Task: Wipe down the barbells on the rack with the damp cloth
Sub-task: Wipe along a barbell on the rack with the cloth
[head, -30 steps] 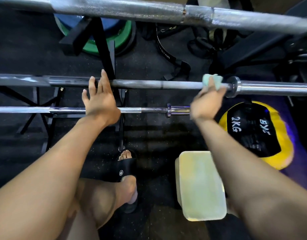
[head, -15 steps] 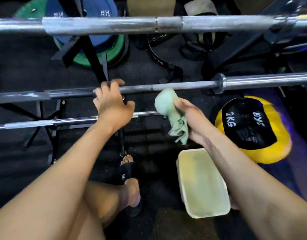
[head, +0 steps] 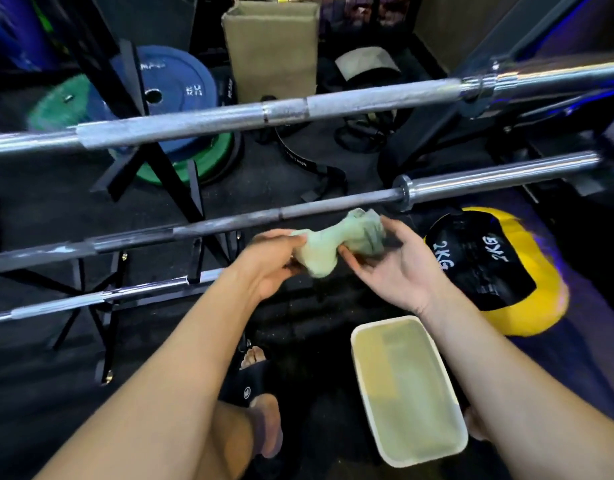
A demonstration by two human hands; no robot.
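Observation:
A pale green damp cloth (head: 336, 242) is bunched between both hands, just in front of the middle barbell (head: 229, 221). My left hand (head: 271, 261) pinches its left end and my right hand (head: 392, 268) holds its right end, palm turned up. The top barbell (head: 201, 123), silver with rough knurling, crosses the frame higher up. A thin lower barbell (head: 101, 299) lies at the left, partly hidden by my left forearm. All three rest on a black rack (head: 191, 188).
A white tub of cloudy water (head: 407, 389) sits on the floor under my right forearm. A yellow and black 2 kg ball (head: 496, 271) lies at the right. Blue and green weight plates (head: 174, 98) lean behind the rack. My sandalled foot (head: 253, 368) is below.
My left hand let go of the middle barbell and came across to take one end of the cloth. My right hand drew the cloth off the bar; both hands now hold it.

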